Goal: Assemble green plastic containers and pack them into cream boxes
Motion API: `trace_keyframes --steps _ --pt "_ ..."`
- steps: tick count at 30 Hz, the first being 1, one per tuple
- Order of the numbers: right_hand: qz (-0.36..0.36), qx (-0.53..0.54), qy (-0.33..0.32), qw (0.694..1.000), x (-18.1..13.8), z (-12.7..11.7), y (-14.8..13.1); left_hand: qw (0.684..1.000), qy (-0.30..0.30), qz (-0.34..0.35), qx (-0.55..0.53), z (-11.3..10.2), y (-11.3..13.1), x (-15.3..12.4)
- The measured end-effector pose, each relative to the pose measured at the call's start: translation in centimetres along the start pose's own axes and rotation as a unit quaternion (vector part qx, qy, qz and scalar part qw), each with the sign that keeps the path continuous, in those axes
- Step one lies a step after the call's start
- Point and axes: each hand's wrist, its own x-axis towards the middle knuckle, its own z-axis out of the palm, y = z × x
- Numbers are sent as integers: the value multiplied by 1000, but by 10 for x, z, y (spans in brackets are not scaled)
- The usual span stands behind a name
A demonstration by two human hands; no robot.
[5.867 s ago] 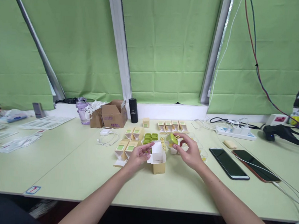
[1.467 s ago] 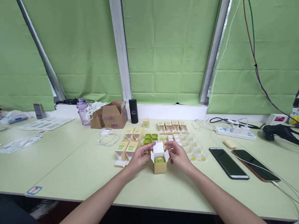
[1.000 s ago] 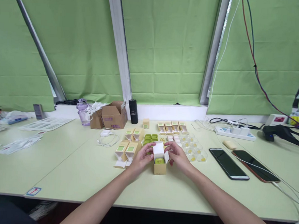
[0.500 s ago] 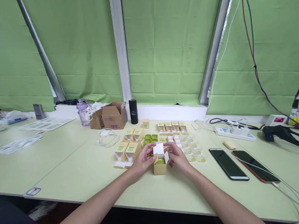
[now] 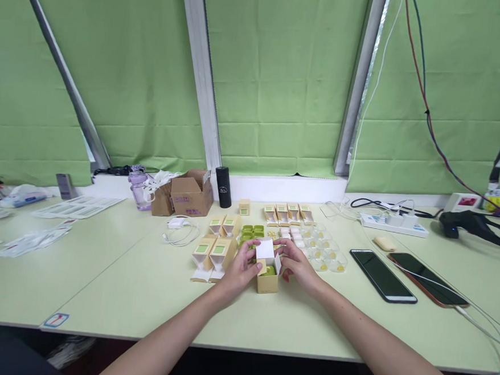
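Note:
A small tan cardboard box [image 5: 267,286] stands upright on the table between my hands. Its white-lined lid is raised and its side flaps are up, and a green item [image 5: 271,270] shows inside. My left hand [image 5: 243,266] grips the box's left side, the thumb on the left flap and the fingertips by the lid. From the right, my right hand [image 5: 295,263] holds the right flap and the lid edge with curled fingers. Just beyond sit green trays [image 5: 252,231], pale pink pieces [image 5: 292,235] and clear plastic cups with yellow bits [image 5: 322,251].
Opened tan boxes [image 5: 218,253] stand left of my hands, with more tan boxes [image 5: 288,214] behind. Two phones [image 5: 383,275] and a power strip [image 5: 395,225] with cables lie to the right. A carton [image 5: 193,194], black bottle [image 5: 223,187] and purple bottle [image 5: 139,190] line the back.
My left thumb has pushed the box's left flap slightly inward over the green item. The box and my right hand stay nearly where they were.

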Motion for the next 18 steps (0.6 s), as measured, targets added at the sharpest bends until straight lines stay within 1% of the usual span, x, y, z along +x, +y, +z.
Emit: trace_keyframes --steps 6,15,18 --pt "-6 -5 -12 1000 -2 1 -1 1000 -6 1 -11 0 -3 1" --pt "-11 -32 -29 999 -2 3 9 999 0 -6 -32 2 0 0" --pt "-12 -36 -22 999 -2 4 10 999 7 -2 -33 1 0 0"
